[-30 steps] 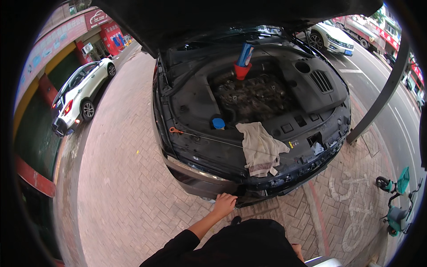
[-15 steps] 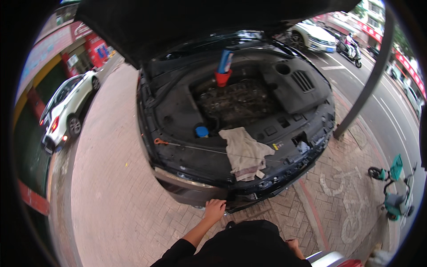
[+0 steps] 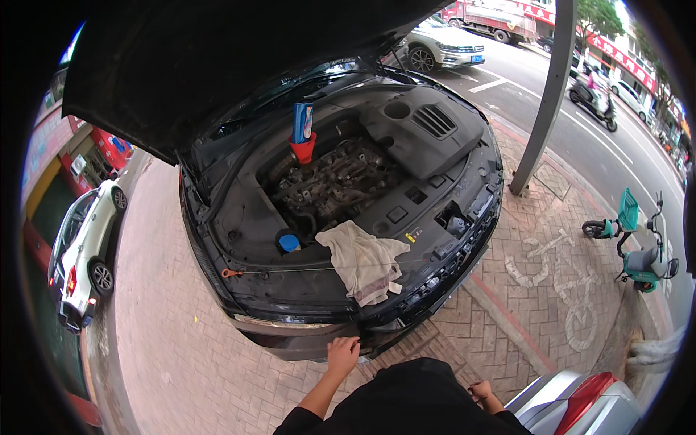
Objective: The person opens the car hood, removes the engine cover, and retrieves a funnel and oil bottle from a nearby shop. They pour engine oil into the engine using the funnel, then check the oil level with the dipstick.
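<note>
My left hand (image 3: 344, 354) rests with its fingers stretched out on the front edge of a dark car (image 3: 290, 341) whose hood (image 3: 217, 58) is raised. Low beside my body, my right hand (image 3: 480, 391) has its fingers curled in; what they hold, if anything, is hidden. In the open bay, a blue bottle (image 3: 302, 122) stands upside down in a red funnel (image 3: 303, 150) over the exposed engine (image 3: 341, 177). A grey cloth (image 3: 362, 262) lies over the front panel, across a thin dipstick with an orange handle (image 3: 230, 273). Behind it sits a blue cap (image 3: 289, 243).
A metal post (image 3: 547, 101) rises right of the car, with a green scooter (image 3: 641, 254) beyond it. A silver and red vehicle part (image 3: 580, 406) stands close at my lower right. White cars (image 3: 90, 246) are parked at left and far right. A rider on a motor scooter (image 3: 596, 101) passes along the road.
My view has turned right, so the car sits further left in the picture. My left hand stays at the car's front edge. The scooter rider has moved along the road.
</note>
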### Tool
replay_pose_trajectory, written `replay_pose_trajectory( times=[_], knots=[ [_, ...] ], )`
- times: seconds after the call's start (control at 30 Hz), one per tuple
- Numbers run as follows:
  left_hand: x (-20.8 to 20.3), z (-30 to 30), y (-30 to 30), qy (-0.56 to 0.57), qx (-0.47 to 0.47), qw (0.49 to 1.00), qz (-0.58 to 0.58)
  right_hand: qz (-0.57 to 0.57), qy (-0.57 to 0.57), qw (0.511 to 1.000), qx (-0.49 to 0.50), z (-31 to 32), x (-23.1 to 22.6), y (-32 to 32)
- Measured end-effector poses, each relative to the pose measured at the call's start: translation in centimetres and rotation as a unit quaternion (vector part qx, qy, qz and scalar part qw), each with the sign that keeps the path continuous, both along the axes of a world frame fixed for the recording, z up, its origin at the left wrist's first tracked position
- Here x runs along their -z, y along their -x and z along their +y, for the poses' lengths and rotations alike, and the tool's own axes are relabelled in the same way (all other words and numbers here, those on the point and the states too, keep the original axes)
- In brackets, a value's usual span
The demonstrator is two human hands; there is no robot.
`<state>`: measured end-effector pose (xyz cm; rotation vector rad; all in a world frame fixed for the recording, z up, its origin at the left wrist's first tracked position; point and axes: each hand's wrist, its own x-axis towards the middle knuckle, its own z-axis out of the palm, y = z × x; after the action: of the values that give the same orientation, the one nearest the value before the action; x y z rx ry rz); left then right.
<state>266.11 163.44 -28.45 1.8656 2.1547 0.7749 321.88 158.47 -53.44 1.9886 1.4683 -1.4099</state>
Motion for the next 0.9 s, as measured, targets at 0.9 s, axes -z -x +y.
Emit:
replay_pose_trajectory(
  times=[0.9],
  knots=[
    [-0.2, -2.0, -0.9, 0.036, -0.036, 0.999, -0.006, 0.026, -0.132, 0.95, -0.283, 1.4, 0.2, -1.3]
  ],
)
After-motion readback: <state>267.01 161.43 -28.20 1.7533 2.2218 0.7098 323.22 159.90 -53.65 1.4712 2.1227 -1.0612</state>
